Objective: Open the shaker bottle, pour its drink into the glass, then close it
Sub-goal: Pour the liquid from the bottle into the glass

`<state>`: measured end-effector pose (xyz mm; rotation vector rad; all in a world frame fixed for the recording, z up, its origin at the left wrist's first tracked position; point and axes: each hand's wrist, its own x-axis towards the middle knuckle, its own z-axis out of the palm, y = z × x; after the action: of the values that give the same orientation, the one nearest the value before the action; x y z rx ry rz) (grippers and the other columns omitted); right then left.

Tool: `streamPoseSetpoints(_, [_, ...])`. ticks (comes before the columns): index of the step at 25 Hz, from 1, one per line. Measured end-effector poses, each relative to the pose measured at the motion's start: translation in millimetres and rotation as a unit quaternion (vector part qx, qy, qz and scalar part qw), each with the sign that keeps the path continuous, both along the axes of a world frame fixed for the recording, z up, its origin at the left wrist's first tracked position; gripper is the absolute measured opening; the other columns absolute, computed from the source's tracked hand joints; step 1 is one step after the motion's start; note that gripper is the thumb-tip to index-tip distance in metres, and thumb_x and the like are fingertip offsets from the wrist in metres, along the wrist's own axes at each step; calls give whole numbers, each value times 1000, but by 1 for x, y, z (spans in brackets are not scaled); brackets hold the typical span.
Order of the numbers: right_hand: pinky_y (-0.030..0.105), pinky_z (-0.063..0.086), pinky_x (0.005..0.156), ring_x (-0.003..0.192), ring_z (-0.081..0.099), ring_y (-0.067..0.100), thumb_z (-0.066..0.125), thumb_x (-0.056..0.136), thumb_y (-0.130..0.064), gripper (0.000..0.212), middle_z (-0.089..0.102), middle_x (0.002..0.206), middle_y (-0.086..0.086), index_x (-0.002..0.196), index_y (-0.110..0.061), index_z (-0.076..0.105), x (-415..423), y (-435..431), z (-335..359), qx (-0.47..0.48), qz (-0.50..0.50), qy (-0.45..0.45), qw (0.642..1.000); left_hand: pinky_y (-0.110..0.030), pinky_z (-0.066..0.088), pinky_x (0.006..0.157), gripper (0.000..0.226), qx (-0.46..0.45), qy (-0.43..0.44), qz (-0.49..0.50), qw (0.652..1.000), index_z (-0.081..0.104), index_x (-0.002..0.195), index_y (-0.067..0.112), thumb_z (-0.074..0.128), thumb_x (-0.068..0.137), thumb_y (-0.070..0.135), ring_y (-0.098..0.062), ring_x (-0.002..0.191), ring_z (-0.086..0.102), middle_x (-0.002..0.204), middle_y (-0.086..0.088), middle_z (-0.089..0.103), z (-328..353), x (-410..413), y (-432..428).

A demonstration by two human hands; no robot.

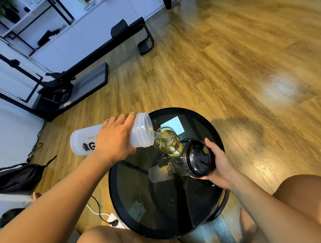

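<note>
My left hand (115,138) grips a frosted white shaker bottle (139,131) with black lettering, tipped on its side with its open mouth over the glass. A thin stream of clear liquid runs from the mouth into the glass (169,142), which stands on the round black glass table (171,212) and holds yellowish drink. My right hand (218,163) holds the black shaker lid (196,158) just right of the glass, its underside facing me. Splashes of liquid lie on the tabletop around the glass.
The table's black rim (111,192) curves between my knees. Black gym equipment (66,85) and a bag (16,176) stand on the wooden floor to the left. A white power strip with cables (112,220) lies beside the table base.
</note>
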<state>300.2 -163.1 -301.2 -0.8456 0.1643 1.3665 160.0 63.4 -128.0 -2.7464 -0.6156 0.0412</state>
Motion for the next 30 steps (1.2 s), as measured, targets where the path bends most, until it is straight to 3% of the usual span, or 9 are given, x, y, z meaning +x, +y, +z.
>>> streamPoseSetpoints(13, [62, 50, 98, 115, 65, 44, 70, 67, -60, 70, 70, 124, 19, 125, -21, 67, 1, 2, -7, 4, 2, -10, 1000, -59, 42, 104, 82, 162, 26, -166, 972, 51, 140, 8, 87, 72, 37, -48, 121, 57, 136, -19, 60, 10, 9, 4])
streamPoseSetpoints(22, [60, 51, 98, 116, 64, 45, 67, 71, -59, 66, 69, 126, 20, 125, -21, 67, 1, 2, -9, 11, 3, -1, 1000, -60, 42, 105, 91, 169, 48, -185, 967, 44, 140, 11, 91, 67, 40, -49, 123, 57, 137, -21, 60, 18, 16, 5])
streamPoseSetpoints(25, [57, 54, 93, 116, 63, 44, 66, 72, -59, 66, 69, 126, 20, 126, -21, 66, 1, 2, -8, 10, 4, 1, 1000, -60, 43, 104, 92, 152, 16, -160, 975, 44, 140, 10, 92, 66, 38, -49, 122, 58, 136, -21, 60, 20, 19, 1])
streamPoseSetpoints(30, [63, 49, 99, 115, 65, 43, 68, 71, -58, 65, 73, 120, 19, 123, -20, 68, 1, 2, -10, 10, 1, -3, 1000, -59, 44, 104, 99, 126, 38, -135, 982, 43, 140, 11, 93, 59, 37, -48, 120, 59, 134, -19, 61, -6, 10, -12])
